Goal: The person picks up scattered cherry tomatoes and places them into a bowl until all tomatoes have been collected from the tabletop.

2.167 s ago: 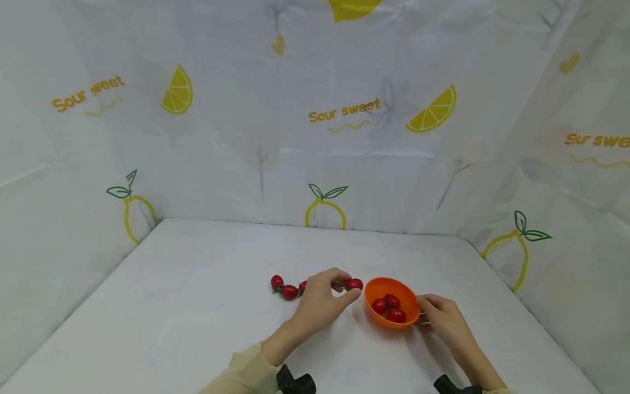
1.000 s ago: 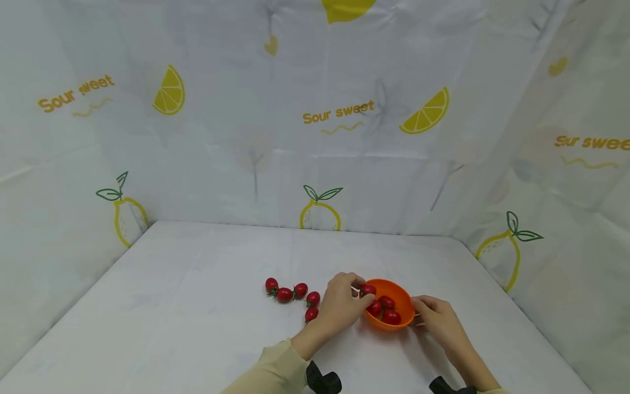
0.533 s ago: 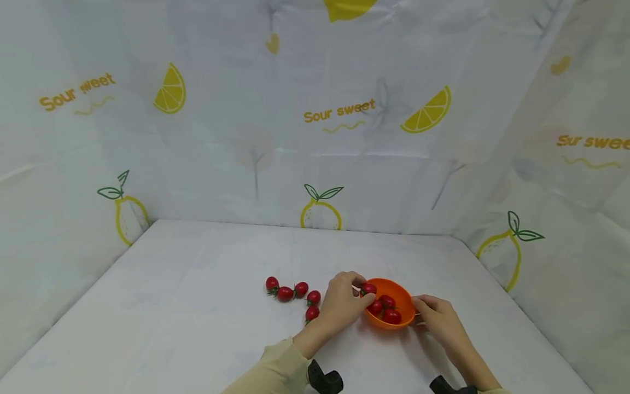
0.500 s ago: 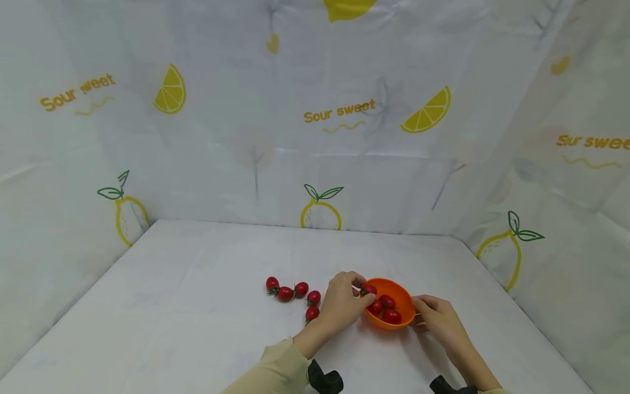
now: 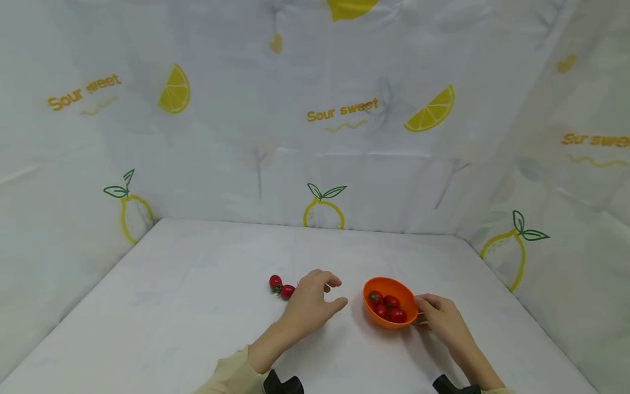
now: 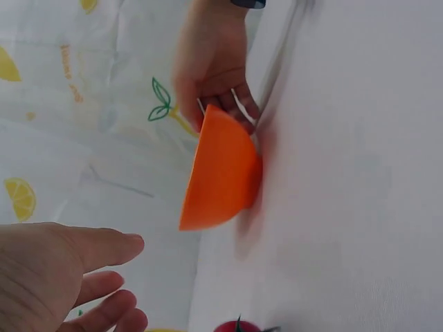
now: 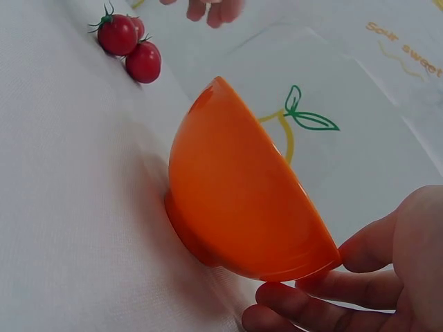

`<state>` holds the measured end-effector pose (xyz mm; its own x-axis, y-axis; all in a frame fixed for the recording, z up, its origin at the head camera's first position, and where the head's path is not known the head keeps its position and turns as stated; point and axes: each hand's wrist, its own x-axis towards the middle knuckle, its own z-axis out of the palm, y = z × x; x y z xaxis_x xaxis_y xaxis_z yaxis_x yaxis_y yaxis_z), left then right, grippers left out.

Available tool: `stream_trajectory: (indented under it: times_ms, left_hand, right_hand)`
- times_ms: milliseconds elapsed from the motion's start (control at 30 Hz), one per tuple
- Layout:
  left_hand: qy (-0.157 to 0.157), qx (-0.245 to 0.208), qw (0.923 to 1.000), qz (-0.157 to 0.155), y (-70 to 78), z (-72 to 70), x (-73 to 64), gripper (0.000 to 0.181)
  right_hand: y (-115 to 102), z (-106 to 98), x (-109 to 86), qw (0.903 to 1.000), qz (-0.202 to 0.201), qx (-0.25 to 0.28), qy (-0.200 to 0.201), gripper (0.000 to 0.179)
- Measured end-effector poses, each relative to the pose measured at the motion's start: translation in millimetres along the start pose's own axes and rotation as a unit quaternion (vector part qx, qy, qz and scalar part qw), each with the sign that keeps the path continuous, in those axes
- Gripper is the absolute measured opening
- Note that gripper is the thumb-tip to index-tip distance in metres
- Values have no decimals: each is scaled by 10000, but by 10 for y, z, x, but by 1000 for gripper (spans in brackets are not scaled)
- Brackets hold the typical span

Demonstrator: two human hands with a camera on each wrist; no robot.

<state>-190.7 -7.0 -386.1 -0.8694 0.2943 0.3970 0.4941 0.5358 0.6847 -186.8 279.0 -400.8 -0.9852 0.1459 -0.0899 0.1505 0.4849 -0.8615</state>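
Note:
My left hand [image 5: 307, 303] is held above the table, fingers spread and thumb apart, with nothing between them. Right of it stands an orange bowl [image 5: 389, 285] with several red cherry tomatoes [image 5: 391, 301] inside. The thumb and fingers of my right hand [image 5: 442, 317] pinch the bowl's right rim; the right wrist view shows the thumb at the rim and fingers under the wall. Other cherry tomatoes [image 5: 287, 291] lie on the table beyond my left hand, which hides some of them. Three of these loose cherry tomatoes [image 7: 143, 62] appear in the right wrist view.
A white table [image 5: 211, 262] carries everything. Behind it and along both sides hangs a pale curtain [image 5: 226, 109] printed with lemons. Black wrist straps [image 5: 283, 383] sit on both forearms.
My left hand has let go of a cherry tomato, which now lies in the bowl with the others, and has moved left over the loose tomatoes. The right hand keeps its grip.

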Motion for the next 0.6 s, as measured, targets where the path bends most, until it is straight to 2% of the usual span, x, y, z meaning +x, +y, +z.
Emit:
stream_trajectory:
  times_ms: [100, 200, 367, 600]
  left_hand:
    - [-32, -43, 9999, -128, -94, -168, -79, 22]
    - [-51, -315, 9990, -301, -203, -268, -123, 21]
    - [-225, -650, 9967, -433, -364, -302, -121, 24]
    - [-399, -508, 9973, -356, -432, -328, -90, 20]
  right_hand:
    - [-4, -2, 11, 10000, 34, -43, -15, 38]
    - [11, -6, 18, 10000, 30, -38, -41, 38]
    - [24, -11, 16, 10000, -14, 9, -82, 38]
    - [-2, -16, 2, 9999, 36, -27, -127, 39]
